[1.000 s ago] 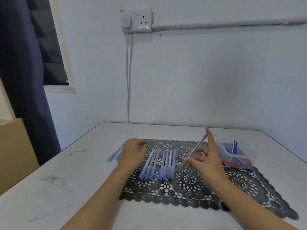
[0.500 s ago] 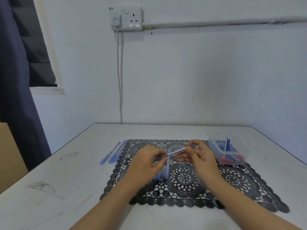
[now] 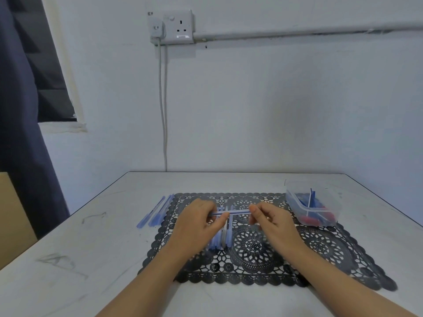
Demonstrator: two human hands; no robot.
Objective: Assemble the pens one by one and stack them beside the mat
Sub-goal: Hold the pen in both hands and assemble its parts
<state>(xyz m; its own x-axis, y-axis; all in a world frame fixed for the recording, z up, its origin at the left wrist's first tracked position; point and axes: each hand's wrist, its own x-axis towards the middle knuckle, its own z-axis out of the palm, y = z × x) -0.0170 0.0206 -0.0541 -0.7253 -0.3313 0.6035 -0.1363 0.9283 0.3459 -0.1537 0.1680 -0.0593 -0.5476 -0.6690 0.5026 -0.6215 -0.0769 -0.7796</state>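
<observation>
Pen [image 3: 235, 212] spans level between both grips, above the mat [image 3: 320, 248]; left hand [image 3: 199, 223] pinches one end, right hand [image 3: 272, 221] the other, fingers curled close; probably light, stiff, slick plastic, best pinched near its ends.
</observation>
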